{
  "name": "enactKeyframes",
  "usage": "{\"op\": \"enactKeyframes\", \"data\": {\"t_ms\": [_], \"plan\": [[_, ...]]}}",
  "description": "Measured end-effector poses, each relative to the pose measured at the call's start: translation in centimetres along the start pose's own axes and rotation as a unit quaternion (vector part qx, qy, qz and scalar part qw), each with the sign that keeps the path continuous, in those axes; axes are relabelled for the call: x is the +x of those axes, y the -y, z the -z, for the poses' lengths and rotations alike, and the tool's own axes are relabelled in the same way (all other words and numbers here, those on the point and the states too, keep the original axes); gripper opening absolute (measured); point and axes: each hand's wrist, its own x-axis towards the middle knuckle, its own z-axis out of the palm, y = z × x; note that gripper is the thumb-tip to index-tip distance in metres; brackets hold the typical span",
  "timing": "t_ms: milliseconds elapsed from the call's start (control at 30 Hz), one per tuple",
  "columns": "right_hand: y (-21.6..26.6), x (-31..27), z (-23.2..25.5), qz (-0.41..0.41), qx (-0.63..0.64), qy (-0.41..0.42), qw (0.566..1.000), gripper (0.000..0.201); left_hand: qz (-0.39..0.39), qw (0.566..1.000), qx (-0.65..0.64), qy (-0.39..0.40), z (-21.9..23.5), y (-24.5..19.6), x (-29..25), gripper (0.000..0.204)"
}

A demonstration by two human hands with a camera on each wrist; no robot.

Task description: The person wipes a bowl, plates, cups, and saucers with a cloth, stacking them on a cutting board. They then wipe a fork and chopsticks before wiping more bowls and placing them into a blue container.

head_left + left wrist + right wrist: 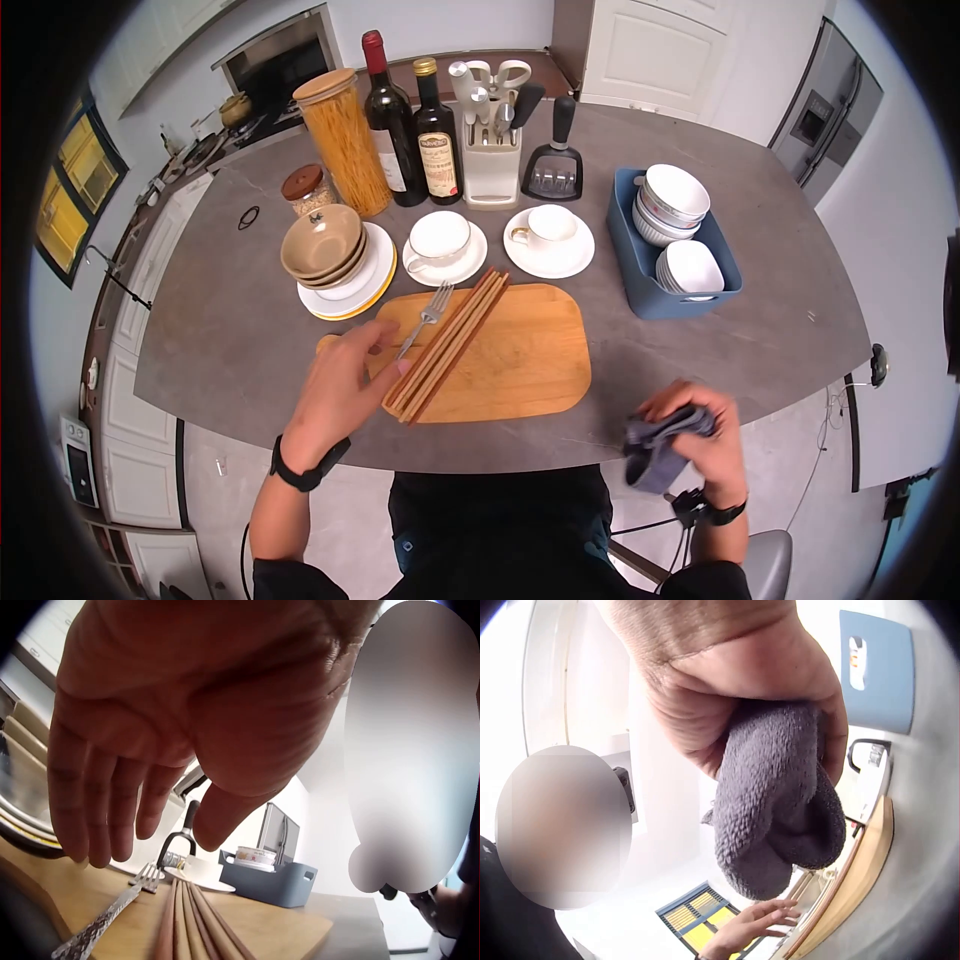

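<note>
A wooden cutting board lies on the table with a silver fork and several chopsticks on it. My left hand hovers at the board's left side, close over the fork. In the left wrist view the palm faces the fork and chopsticks, fingers loosely extended and holding nothing. Off the board's right side, near the front table edge, my right hand grips a folded grey cloth. The right wrist view shows the terry cloth bunched between thumb and fingers.
Behind the board stand two cups on saucers and brown bowls stacked on plates. A blue basket of white bowls is at the right. Farther back are a pasta jar, two bottles and a knife block.
</note>
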Motion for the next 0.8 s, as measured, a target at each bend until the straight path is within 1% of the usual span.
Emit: {"op": "enactKeyframes", "data": {"t_ms": [33, 100, 167, 200, 233, 267, 300, 367, 400, 433, 467, 500, 567, 600, 633, 700, 733, 767, 800], "plan": [[0.8, 0.6, 0.8, 0.041, -0.022, 0.006, 0.999, 0.029, -0.001, 1.0, 0.004, -0.012, 0.5, -0.5, -0.6, 0.041], [3.8, 2.2, 1.9, 0.047, -0.145, -0.04, 0.988, 0.026, 0.002, 1.0, -0.006, -0.025, 1.0, -1.3, -2.2, 0.041], [5.8, 4.7, 3.6, 0.038, -0.285, -0.11, 0.951, 0.013, 0.006, 0.999, -0.017, -0.038, 1.1, -2.3, -3.6, 0.041], [6.7, 6.8, 4.5, 0.04, -0.362, -0.145, 0.92, 0.02, -0.004, 0.997, -0.066, -0.033, 1.0, -2.9, -4.3, 0.043], [7.3, 9.1, 5.6, 0.04, -0.436, -0.178, 0.881, 0.032, -0.012, 0.993, -0.115, -0.028, 0.8, -3.3, -4.8, 0.045], [8.0, 11.5, 6.7, 0.009, -0.476, -0.183, 0.86, 0.046, -0.004, 0.989, -0.147, -0.007, 0.5, -3.5, -5.2, 0.045], [8.3, 13.9, 7.9, -0.022, -0.515, -0.186, 0.837, 0.061, -0.003, 0.989, -0.15, -0.009, 0.2, -3.7, -5.4, 0.045], [7.2, 18.8, 11.7, -0.054, -0.581, -0.178, 0.793, 0.068, -0.028, 0.984, -0.174, 0.02, -0.4, -4.5, -5.7, 0.043], [6.3, 21.1, 13.3, -0.05, -0.582, -0.175, 0.793, 0.068, -0.049, 0.98, -0.194, 0.01, -0.9, -4.9, -5.7, 0.042], [5.4, 23.3, 14.6, -0.078, -0.625, -0.171, 0.758, 0.067, -0.046, 0.98, -0.194, 0.006, -1.2, -5.2, -5.7, 0.042], [4.7, 24.9, 15.5, -0.105, -0.665, -0.167, 0.72, 0.066, -0.061, 0.981, -0.183, 0.004, -1.5, -5.4, -5.7, 0.041], [4.2, 26.0, 16.3, -0.099, -0.664, -0.162, 0.723, 0.066, -0.075, 0.983, -0.17, 0.003, -1.7, -5.4, -5.7, 0.041], [3.6, 27.8, 17.0, -0.128, -0.667, -0.064, 0.731, 0.06, -0.079, 0.981, -0.175, -0.009, -2.1, -5.3, -5.9, 0.04], [3.6, 28.3, 17.1, -0.121, -0.664, -0.016, 0.738, 0.055, -0.089, 0.979, -0.183, -0.015, -2.3, -5.3, -6.1, 0.04], [3.3, 28.7, 17.4, -0.118, -0.664, -0.01, 0.739, 0.055, -0.083, 0.98, -0.182, -0.017, -2.3, -5.2, -6.2, 0.04], [2.5, 29.6, 19.1, -0.105, -0.687, -0.014, 0.719, 0.05, -0.081, 0.979, -0.188, 0.005, -2.2, -5.1, -6.3, 0.037], [2.4, 29.8, 19.1, -0.108, -0.664, -0.072, 0.736, 0.046, -0.079, 0.979, -0.187, 0.003, -2.4, -5.1, -6.3, 0.037], [2.5, 29.9, 19.3, -0.106, -0.664, -0.072, 0.737, 0.046, -0.084, 0.977, -0.195, -0.001, -2.6, -5.2, -6.2, 0.037], [2.8, 29.9, 19.7, -0.097, -0.656, -0.102, 0.742, 0.046, -0.09, 0.975, -0.203, -0.006, -2.8, -5.3, -6.2, 0.037]]}}
